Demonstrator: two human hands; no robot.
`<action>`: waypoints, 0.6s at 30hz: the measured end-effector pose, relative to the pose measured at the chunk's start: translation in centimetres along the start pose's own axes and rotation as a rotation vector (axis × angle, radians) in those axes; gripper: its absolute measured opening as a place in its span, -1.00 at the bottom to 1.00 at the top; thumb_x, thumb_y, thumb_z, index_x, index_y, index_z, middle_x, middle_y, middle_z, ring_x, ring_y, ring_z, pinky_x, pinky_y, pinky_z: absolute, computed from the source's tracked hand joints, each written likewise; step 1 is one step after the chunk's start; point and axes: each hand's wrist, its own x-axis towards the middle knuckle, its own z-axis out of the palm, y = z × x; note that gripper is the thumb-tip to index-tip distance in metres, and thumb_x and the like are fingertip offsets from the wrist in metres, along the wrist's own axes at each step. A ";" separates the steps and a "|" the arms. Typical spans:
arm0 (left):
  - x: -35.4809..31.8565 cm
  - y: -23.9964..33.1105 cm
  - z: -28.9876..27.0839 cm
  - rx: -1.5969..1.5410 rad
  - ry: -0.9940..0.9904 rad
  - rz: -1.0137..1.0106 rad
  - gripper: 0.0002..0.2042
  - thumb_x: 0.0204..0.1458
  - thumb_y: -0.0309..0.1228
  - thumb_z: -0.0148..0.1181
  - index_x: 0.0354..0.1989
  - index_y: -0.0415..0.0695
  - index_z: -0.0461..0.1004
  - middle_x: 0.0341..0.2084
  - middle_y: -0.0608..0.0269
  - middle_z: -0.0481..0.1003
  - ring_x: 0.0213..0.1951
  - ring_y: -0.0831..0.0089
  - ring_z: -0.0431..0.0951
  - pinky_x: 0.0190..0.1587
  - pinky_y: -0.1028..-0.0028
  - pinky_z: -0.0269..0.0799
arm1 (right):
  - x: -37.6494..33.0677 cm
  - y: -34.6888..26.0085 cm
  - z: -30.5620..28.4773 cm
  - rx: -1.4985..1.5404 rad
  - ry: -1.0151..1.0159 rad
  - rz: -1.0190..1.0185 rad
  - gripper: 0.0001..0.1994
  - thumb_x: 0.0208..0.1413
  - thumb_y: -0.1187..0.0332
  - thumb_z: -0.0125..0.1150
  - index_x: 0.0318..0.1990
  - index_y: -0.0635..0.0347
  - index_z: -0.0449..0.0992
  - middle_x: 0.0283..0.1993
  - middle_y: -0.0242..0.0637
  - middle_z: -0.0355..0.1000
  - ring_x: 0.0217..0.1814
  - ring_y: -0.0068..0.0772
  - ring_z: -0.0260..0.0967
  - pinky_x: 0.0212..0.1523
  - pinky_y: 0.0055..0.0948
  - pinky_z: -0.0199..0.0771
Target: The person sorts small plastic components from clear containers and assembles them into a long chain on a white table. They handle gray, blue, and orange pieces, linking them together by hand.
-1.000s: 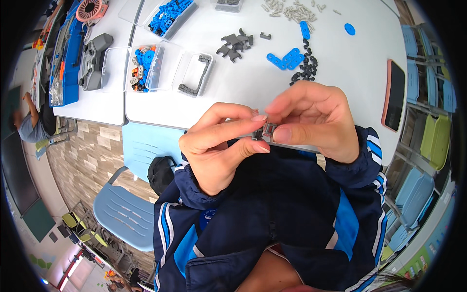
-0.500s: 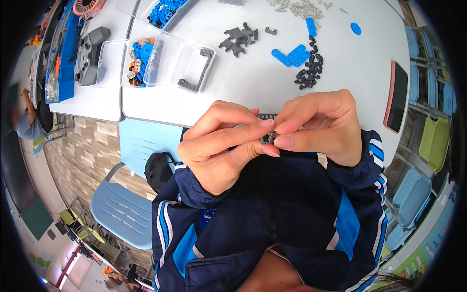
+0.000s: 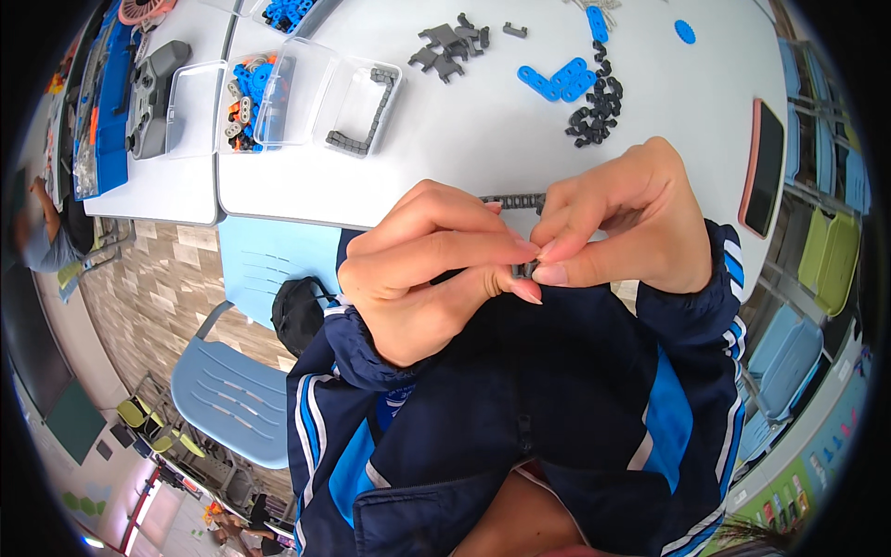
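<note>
White desk (image 3: 483, 139) fills the far half of the head view, with a blue chair (image 3: 232, 390) on the wood-look floor at near left. Both hands meet at its near edge — left hand (image 3: 422, 269) and right hand (image 3: 622, 223), fingertips pinched shut on a small grey chain piece (image 3: 524, 270). Far off lie black links (image 3: 594, 107), blue plates (image 3: 557, 79) and a clear box (image 3: 357, 107).

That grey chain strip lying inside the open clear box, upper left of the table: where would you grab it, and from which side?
Probably from above, pinching across the long straight run of the grey chain strip by its two flat sides. The clear box is open at the top, and its walls block a sideways approach. The strip bends into an L near the box's near corner, so the straight run offers the steadier hold.
</note>
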 end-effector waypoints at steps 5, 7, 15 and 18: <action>0.5 0.5 -0.2 0.019 -0.077 -0.031 -0.76 -0.28 -0.61 0.55 -0.35 -0.23 0.72 -0.40 0.13 0.63 -0.28 0.24 0.61 -0.05 0.18 0.61 | 0.2 0.1 0.0 0.117 0.021 0.112 -0.78 -0.18 0.79 0.49 -0.49 0.31 0.57 -0.48 -0.13 0.59 -0.44 -0.46 0.50 -0.44 -0.53 0.35; 0.6 0.4 -0.4 0.038 -0.117 -0.036 -0.78 -0.27 -0.61 0.54 -0.36 -0.24 0.72 -0.40 0.14 0.63 -0.27 0.25 0.62 -0.04 0.18 0.61 | 0.2 0.0 -0.2 0.123 0.012 0.139 -0.74 -0.17 0.80 0.47 -0.53 0.28 0.49 -0.49 -0.15 0.58 -0.46 -0.49 0.48 -0.45 -0.53 0.34; 1.0 0.4 -0.2 0.090 -0.128 -0.025 -0.69 -0.33 -0.78 0.39 -0.36 -0.18 0.75 -0.39 0.26 0.64 -0.32 0.38 0.59 -0.19 0.40 0.57 | 0.7 0.3 -0.2 0.125 0.012 0.182 -0.63 -0.13 0.79 0.46 -0.57 0.21 0.33 -0.52 -0.16 0.57 -0.38 -0.46 0.58 -0.40 -0.52 0.45; 1.0 0.2 0.0 0.158 -0.117 -0.009 -0.71 -0.33 -0.76 0.41 -0.37 -0.18 0.74 -0.39 0.27 0.65 -0.31 0.37 0.59 -0.14 0.38 0.57 | 0.8 0.6 -0.4 0.080 0.023 0.164 -0.59 -0.10 0.77 0.47 -0.58 0.19 0.28 -0.50 -0.14 0.57 -0.35 -0.44 0.61 -0.38 -0.53 0.49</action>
